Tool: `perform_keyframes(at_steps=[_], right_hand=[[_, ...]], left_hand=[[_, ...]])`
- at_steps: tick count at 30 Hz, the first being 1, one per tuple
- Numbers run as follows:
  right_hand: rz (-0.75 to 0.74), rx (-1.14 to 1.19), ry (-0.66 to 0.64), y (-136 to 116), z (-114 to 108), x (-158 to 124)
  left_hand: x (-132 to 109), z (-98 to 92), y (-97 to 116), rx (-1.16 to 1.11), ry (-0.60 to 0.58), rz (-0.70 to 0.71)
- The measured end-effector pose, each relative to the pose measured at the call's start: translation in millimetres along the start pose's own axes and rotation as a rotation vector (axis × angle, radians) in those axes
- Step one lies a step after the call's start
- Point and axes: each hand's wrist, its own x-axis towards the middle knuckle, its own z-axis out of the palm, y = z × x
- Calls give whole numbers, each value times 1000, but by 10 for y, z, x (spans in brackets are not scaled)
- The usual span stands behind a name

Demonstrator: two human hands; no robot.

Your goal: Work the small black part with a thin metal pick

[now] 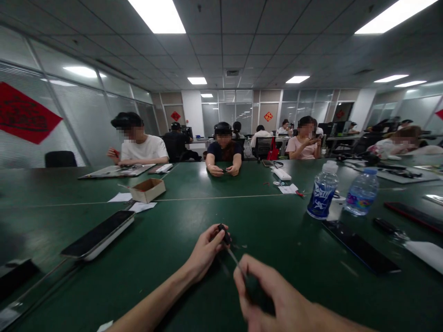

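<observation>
Two bare hands, both mine, sit close together over the green bench [166,235], well short of its far edge. My left hand [204,251] pinches a small black part [226,236] between thumb and fingers, probably to keep it steady and leave its near end exposed. My right hand [277,290] is curled around a thin metal tool [236,259], its shaft slanting away from me to the part; blur hides whether they touch. Two bottles [322,193] [362,192] stand just beyond a black phone [360,246] on the right, and a cardboard box [148,191] sits on the left, all well apart from my hands, which I judge gives me elbow room.
</observation>
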Motion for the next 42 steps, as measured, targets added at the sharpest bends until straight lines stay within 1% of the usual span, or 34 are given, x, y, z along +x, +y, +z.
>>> perform_keyframes(at_steps=[1,2,4,5,7,10,13,18,31,38,42], right_hand=[[-46,-161,157,148,-91,103],[-83,-320,264,303,-188,199],[-108,-543,377,606,-381,358],[-101,-621,393,741,-465,416],[-139,-752,405,957,-588,493],[-199,-835,377,1129,-652,527],[-211,-853,345,1160,-637,524],[-192,-874,321,1128,-623,530],[-207,-905,329,1157,-614,525],[-243,-948,296,1166,-626,484],[-262,-968,282,1134,-621,436]], left_hand=[[-2,-3,1,-8,-4,5],[-4,-6,3,-14,-8,6],[-8,-10,15,-20,-9,-2],[-11,-11,23,-23,-11,-9],[-14,-13,41,-24,-15,-18],[-14,-18,58,-14,-23,-22],[-8,-26,57,-7,-36,-18],[-3,-41,42,28,-29,6],[-25,-43,42,65,-22,48],[-37,-41,48,90,-73,29],[-22,-76,16,66,-72,3]])
